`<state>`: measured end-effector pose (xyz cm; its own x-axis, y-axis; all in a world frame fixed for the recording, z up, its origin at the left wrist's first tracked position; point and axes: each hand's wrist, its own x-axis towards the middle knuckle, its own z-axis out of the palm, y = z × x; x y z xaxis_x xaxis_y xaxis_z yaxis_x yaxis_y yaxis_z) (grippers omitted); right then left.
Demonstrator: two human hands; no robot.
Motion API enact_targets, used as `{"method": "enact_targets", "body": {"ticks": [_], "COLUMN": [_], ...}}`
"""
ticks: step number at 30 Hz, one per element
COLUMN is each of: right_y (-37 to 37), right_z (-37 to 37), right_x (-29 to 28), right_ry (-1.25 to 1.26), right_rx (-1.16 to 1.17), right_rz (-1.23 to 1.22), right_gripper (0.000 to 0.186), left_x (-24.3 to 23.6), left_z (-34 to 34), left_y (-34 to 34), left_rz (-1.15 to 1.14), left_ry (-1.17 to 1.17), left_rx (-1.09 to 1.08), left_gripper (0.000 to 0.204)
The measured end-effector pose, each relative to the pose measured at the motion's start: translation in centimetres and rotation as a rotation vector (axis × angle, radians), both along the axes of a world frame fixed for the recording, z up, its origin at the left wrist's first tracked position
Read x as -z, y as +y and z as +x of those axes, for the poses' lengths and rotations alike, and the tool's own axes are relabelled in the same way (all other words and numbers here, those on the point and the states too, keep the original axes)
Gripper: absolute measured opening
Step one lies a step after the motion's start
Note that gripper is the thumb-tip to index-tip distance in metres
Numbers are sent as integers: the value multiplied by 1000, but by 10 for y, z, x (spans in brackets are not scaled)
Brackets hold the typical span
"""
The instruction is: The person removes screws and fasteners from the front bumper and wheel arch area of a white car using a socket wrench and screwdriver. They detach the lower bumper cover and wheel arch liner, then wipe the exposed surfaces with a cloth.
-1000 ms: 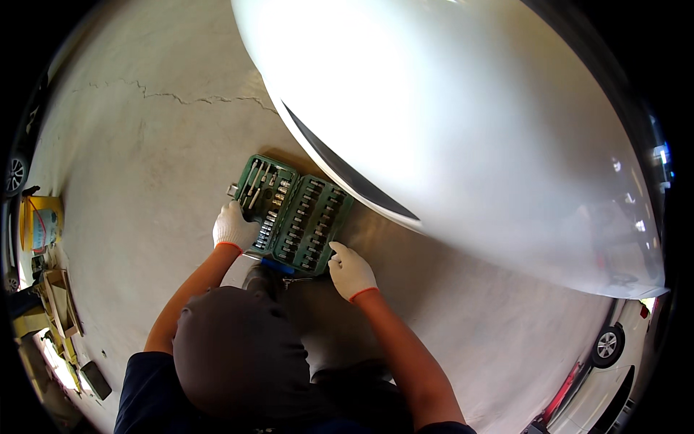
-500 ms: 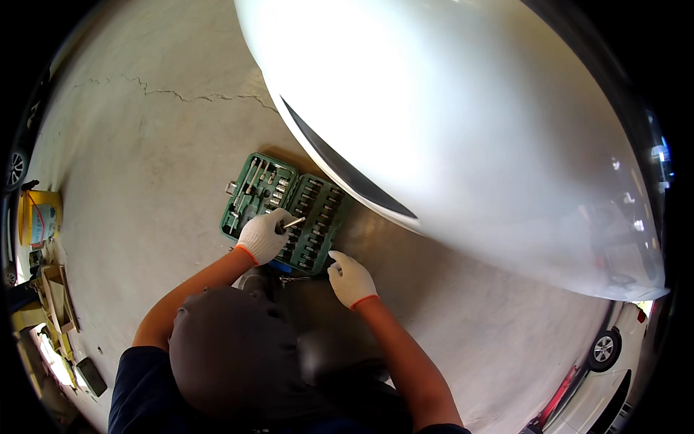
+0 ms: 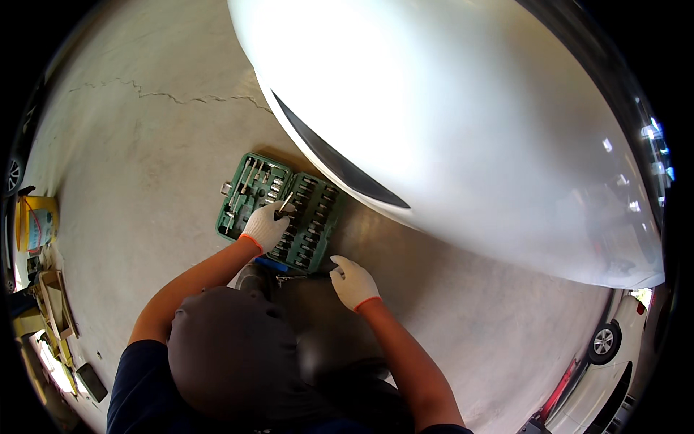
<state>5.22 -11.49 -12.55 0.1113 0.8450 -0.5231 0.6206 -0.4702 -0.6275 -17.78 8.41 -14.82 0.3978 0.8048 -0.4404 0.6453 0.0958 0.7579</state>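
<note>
A green socket set case lies unfolded on the floor, with metal sockets, bits and bars in its slots. My left hand, in a white knit glove with an orange cuff, is closed over the middle of the case. Out of its fingers sticks a tool with a dark handle and a bright metal shaft; its exact kind is hard to make out. My right hand, gloved the same way, hovers just right of the case's near corner. Its fingers are loosely bent and apart, with nothing visible in them.
Above the case bulges a white car body panel with a dark slot. A shiny metal tool and something blue lie at the case's near edge. A yellow bucket stands far left, a white car at lower right.
The tool in my left hand has swung from pointing right to pointing up and away. My left hand has shifted slightly nearer. My right hand has barely moved.
</note>
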Motion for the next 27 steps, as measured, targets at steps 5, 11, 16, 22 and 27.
{"method": "enact_targets", "body": {"ticks": [5, 11, 16, 22, 27], "right_y": [1, -3, -6, -9, -4], "right_z": [0, 2, 6, 8, 7], "right_x": [-9, -8, -8, -6, -12], "right_ry": [38, -3, -26, -27, 19], "right_rx": [42, 3, 21, 28, 29], "right_rz": [-55, -24, -41, -50, -112], "right_gripper": [44, 44, 45, 44, 46], "left_x": [-3, -11, -5, -11, -8], "left_z": [1, 9, 9, 7, 2], "left_y": [-1, 2, 6, 8, 7], "left_rz": [-82, -150, -298, -271, -277], "left_ry": [-29, -56, -151, -141, -127], "left_rx": [-9, 18, -103, -66, -51], "left_gripper": [42, 45, 42, 44, 39]}}
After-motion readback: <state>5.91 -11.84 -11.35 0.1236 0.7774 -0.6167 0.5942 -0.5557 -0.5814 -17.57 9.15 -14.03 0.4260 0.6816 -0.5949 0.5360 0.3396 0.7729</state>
